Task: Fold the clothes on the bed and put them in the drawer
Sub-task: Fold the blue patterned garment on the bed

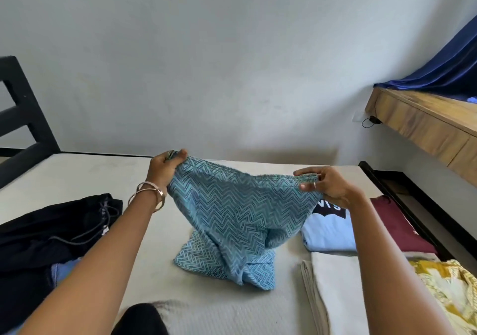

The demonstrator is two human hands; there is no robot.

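Left hand (167, 165) and right hand (322, 183) each pinch the waistband of the blue zigzag shorts (232, 218), held above the bed (77, 174), hem touching it at 6 o'clock. Legs look twisted, possibly; folding now risks a crooked bundle.

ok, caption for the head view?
Both hands, left hand and right hand, hold blue zigzag shorts by the waistband above the bed.
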